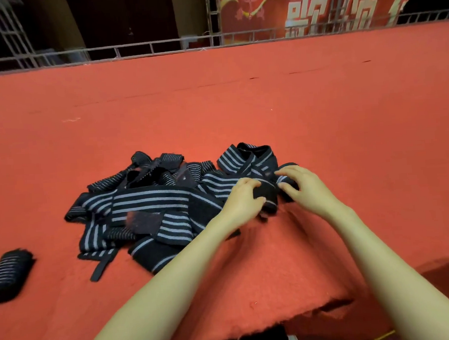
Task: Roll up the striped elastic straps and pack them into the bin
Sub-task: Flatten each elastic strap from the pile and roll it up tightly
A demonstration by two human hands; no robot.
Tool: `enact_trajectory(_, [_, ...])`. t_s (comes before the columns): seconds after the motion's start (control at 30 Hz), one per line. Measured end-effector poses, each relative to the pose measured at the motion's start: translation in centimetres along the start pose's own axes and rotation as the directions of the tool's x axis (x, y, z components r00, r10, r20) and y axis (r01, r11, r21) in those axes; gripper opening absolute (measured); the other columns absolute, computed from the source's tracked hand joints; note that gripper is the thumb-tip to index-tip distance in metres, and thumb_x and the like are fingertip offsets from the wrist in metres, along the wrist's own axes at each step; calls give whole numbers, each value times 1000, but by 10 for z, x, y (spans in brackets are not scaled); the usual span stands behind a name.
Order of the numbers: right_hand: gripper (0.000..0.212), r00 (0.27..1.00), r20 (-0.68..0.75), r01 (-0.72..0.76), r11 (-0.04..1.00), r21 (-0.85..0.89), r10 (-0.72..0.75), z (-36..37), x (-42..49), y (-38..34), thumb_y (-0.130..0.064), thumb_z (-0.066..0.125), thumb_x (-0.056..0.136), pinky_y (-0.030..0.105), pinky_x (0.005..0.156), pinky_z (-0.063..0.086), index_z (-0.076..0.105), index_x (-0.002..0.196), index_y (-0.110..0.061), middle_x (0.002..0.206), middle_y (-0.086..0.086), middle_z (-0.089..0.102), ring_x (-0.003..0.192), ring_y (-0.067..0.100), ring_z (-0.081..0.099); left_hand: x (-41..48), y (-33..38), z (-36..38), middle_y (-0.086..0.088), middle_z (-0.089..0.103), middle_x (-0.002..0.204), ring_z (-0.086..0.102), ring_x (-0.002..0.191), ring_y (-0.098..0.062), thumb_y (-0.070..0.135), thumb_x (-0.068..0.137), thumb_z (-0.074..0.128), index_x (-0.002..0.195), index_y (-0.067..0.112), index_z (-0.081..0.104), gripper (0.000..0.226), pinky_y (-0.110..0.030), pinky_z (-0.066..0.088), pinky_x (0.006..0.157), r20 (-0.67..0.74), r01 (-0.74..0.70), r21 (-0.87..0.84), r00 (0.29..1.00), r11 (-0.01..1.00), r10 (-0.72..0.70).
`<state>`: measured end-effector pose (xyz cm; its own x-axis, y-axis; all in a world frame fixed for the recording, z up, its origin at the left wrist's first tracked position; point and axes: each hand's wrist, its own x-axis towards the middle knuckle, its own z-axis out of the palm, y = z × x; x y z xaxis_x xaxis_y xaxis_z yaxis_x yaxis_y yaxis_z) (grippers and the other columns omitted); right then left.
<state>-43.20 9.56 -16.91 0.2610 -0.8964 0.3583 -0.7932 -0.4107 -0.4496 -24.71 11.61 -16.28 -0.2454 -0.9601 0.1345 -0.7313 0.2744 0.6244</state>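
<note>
On red carpet [240,103], L hand [242,197] & R hand [302,188], fingers clamped on half-rolled strap [268,193] beside strap pile [152,205]; finished roll [10,272] far left

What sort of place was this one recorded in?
Probably an event stage: a wide red-carpeted platform, a metal truss railing running along its far edge, and a red banner with large white characters hanging behind it.

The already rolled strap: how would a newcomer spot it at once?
On the red carpet, find the tangled pile of striped straps. Left of it, near the frame edge, lies the rolled strap, the only tight bundle lying alone.
</note>
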Motion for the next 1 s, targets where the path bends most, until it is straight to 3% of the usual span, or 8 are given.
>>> enact_trajectory(0.13, [35, 993, 64, 95, 994, 52, -99, 19, -5, -55, -20, 61, 92, 22, 107, 29, 60, 127, -15, 131, 2, 57, 126, 16, 47, -40, -31, -38, -4, 44, 136, 39, 129, -16, 16, 89, 57, 132, 9, 51, 43, -19, 23, 105, -171, 2, 41, 985, 999, 5])
enact_trajectory(0.27, [36, 975, 116, 177, 980, 95, -188, 42, -4, -103, -23, 61, 92, 12, 99, 31, 59, 127, -19, 133, -3, 55, 127, 11, 44, -79, -65, -77, -2, 51, 125, 44, 122, -15, 13, 87, 59, 121, 11, 60, 35, -22, 30, 104, -303, 53, 9, 952, 999, -48])
enact_trajectory(0.4, [37, 954, 159, 237, 964, 120, -255, 62, -1, -141, -27, 59, 94, 28, 108, 34, 55, 130, -21, 133, -3, 53, 125, 13, 45, -112, -102, -108, -7, 43, 135, 35, 129, -24, 20, 86, 61, 133, 13, 49, 49, -27, 22, 107, -286, 255, 81, 932, 964, -223])
enact_trajectory(0.5, [51, 949, 229, 205, 976, 79, -218, 78, 5, -163, -30, 57, 94, 28, 110, 27, 41, 141, -19, 143, 0, 42, 135, 16, 34, -128, -126, -123, -8, 34, 144, 27, 135, -27, 22, 87, 61, 142, 12, 36, 61, -33, 21, 111, -245, 342, 102, 919, 934, -310])
enact_trajectory(0.67, [71, 985, 171, 35, 999, -24, -30, 100, 20, -177, -31, 59, 92, 38, 114, 26, 23, 150, -12, 147, 9, 33, 138, 26, 28, -136, -143, -130, -7, 20, 155, 15, 143, -23, 26, 90, 59, 147, 16, 30, 65, -34, 14, 116, -252, 333, 83, 919, 939, -304])
enact_trajectory(0.83, [68, 979, 201, 43, 990, -133, -15, 118, 31, -186, -35, 56, 92, 49, 114, 23, 23, 150, -22, 151, 3, 32, 139, 24, 26, -139, -147, -113, -4, 20, 155, 13, 143, -19, 31, 93, 55, 141, 21, 41, 51, -29, 9, 115, -199, 256, 103, 952, 961, -232])
enact_trajectory(1.0, [57, 970, 221, 104, 994, -13, -99, 120, 57, -195, -32, 56, 93, 53, 113, 23, 35, 146, -26, 145, 0, 44, 137, 20, 34, -147, -153, -99, -1, 24, 154, 15, 143, -18, 35, 98, 44, 135, 24, 51, 40, -27, 10, 114, -261, 315, 140, 926, 939, -272])
